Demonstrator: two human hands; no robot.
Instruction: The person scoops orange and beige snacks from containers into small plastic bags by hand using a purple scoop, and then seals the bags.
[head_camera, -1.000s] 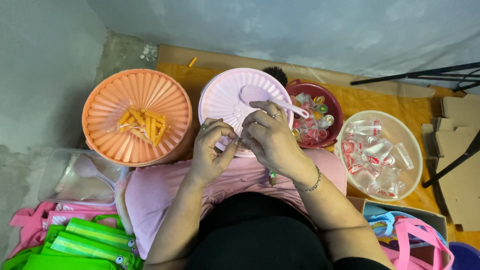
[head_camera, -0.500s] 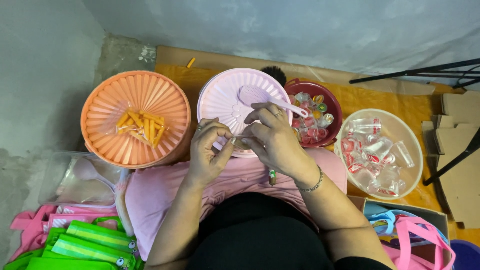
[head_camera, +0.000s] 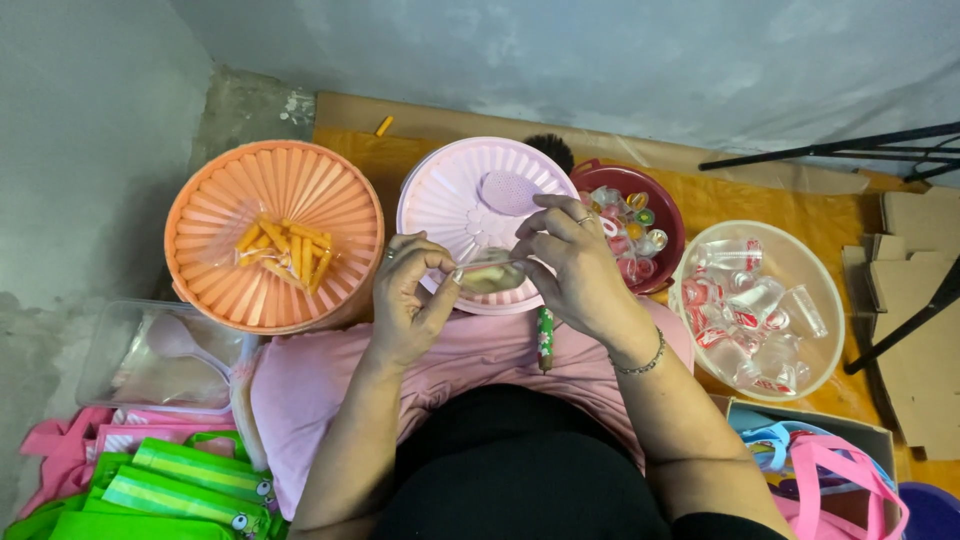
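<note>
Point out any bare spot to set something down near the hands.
Free: orange mat behind the peach lid and pink lid; more beyond the clear bowl, by the cardboard. Crowded: lids, red bowl and clear bowl sit nearly edge to edge.

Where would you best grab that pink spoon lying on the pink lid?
Probably by its thin handle. The pink spoon lies flat on the ribbed pink lid, its broad bowl in plain view and its handle running right, under the right hand. Come from above at the right side, once that hand is clear.
</note>
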